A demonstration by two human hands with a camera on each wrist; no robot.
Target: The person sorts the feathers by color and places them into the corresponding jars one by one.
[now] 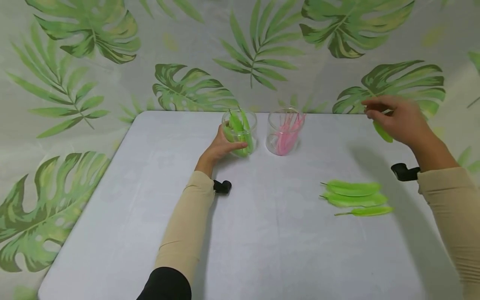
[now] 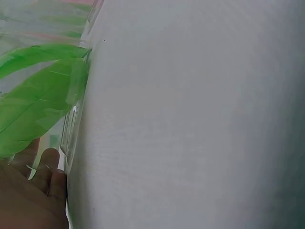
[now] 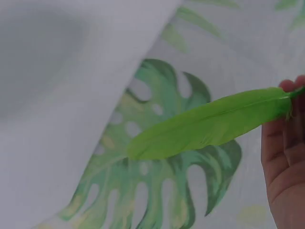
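Observation:
My left hand [image 1: 224, 144] grips a clear jar [image 1: 240, 131] of green feathers standing on the white table [image 1: 150, 200]; in the left wrist view the jar wall [image 2: 71, 129] and feathers [image 2: 33, 100] sit beside my palm [image 2: 28, 200]. Right of it stands a second clear jar [image 1: 284, 130] with pink feathers. My right hand [image 1: 393, 116] is raised at the far right edge, pinching one green feather [image 1: 382, 132] by its quill; the right wrist view shows that feather [image 3: 209, 125] held by the fingers [image 3: 286, 157]. Three green feathers [image 1: 354, 198] lie on the table near the right.
A leaf-patterned cloth [image 1: 112, 54] hangs behind and beside the table. Black wrist camera mounts [image 1: 222, 186] show on both sleeves.

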